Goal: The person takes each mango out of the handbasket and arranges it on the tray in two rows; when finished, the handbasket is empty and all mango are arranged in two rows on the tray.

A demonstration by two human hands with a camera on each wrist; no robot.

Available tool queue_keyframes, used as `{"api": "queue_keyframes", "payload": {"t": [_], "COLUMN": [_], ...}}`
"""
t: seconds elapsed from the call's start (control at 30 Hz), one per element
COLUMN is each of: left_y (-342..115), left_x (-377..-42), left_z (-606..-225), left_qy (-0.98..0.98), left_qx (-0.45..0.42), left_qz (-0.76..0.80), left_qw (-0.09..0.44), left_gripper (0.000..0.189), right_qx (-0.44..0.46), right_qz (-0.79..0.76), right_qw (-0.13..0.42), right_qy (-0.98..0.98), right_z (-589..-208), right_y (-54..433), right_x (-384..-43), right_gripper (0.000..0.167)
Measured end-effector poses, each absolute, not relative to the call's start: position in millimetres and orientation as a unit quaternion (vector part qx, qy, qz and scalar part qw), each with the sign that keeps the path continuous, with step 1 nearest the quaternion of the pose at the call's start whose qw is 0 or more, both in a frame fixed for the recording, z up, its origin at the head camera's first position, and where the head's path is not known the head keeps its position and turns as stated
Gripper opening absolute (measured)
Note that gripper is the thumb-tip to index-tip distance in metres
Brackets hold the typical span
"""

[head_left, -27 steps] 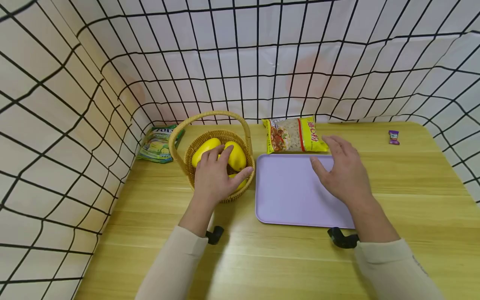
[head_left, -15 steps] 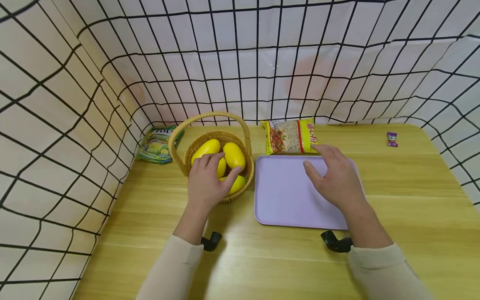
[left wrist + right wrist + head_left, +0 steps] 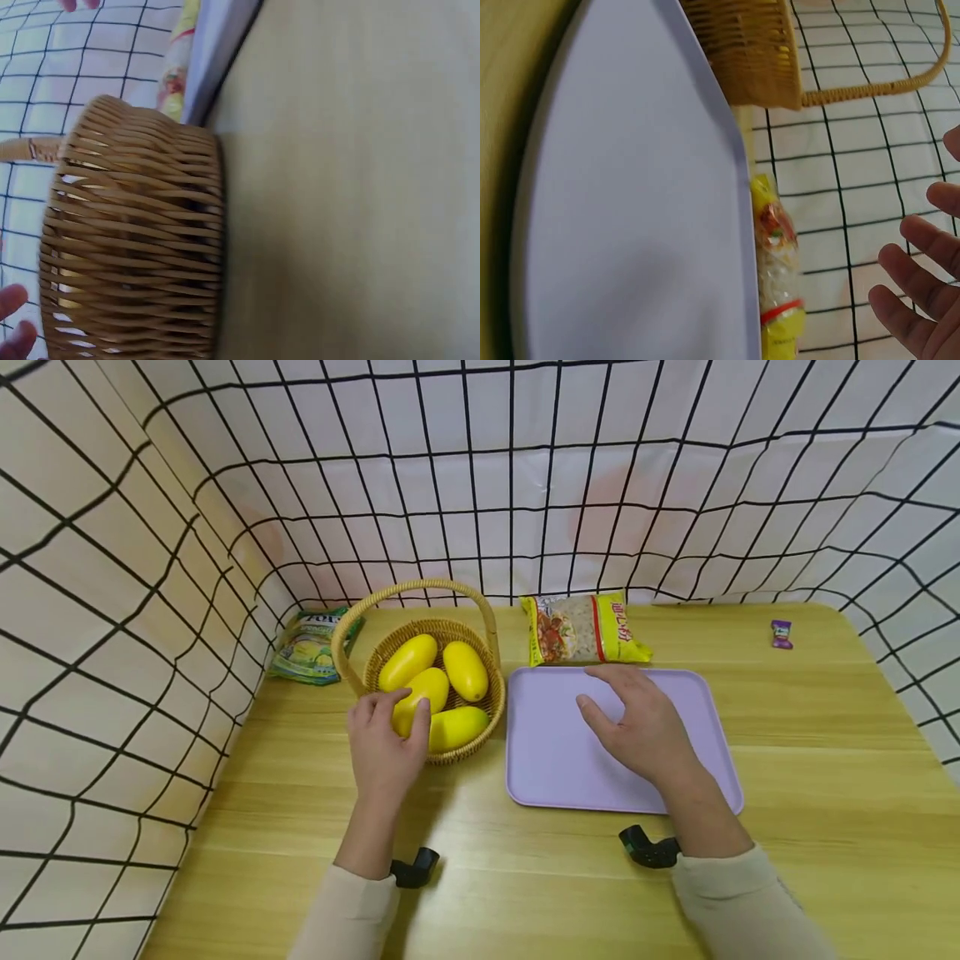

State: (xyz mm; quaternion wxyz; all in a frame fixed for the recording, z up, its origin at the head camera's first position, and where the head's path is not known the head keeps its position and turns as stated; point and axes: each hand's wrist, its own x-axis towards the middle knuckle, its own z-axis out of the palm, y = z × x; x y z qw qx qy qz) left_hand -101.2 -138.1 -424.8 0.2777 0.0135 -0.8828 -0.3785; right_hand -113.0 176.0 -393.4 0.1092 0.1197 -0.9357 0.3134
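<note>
Several yellow mangoes (image 3: 467, 671) lie in a round wicker basket (image 3: 135, 240) with a tall arched handle, left of centre in the head view. My left hand (image 3: 386, 747) is over the basket's near left rim, fingers relaxed and holding nothing; it overlaps the nearest mangoes. To the right of the basket lies a flat lilac tray (image 3: 551, 743) with a low rim, bare on top. Above its right half hovers my right hand (image 3: 645, 727), thumb and fingers spread with nothing between them. In the right wrist view its fingers (image 3: 922, 277) are apart from the tray.
A yellow food packet (image 3: 577, 628) with a clear window lies behind the tray. At the back left is a green packet (image 3: 309, 647), and a small purple wrapped candy (image 3: 782, 634) sits at the back right. White walls with a black grid enclose the wooden table (image 3: 525, 885).
My left hand has drawn back and left, uncovering more of the mangoes. The right hand has moved left, farther over the tray. Basket, tray and packets stay put.
</note>
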Motion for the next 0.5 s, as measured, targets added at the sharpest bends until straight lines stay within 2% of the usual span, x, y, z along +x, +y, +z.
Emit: {"api": "queue_keyframes", "payload": {"t": [0.17, 0.27, 0.5], "left_y": [-142, -144, -143], "left_x": [-97, -97, -100], "left_z": [-439, -446, -454], "left_qy": [-0.847, -0.821, -0.759], "left_qx": [0.078, 0.116, 0.187], "left_qz": [-0.420, -0.461, -0.576], "left_qw": [0.315, 0.316, 0.240], "left_gripper": [0.027, 0.026, 0.027], "right_qx": [0.159, 0.174, 0.205], "right_qz": [0.320, 0.324, 0.335], "right_qw": [0.120, 0.113, 0.079], "right_qy": [-0.926, -0.923, -0.916], "right_z": [-401, -405, -409], "right_y": [163, 154, 133], "right_x": [-115, -115, -118], "right_gripper": [0.042, 0.043, 0.045]}}
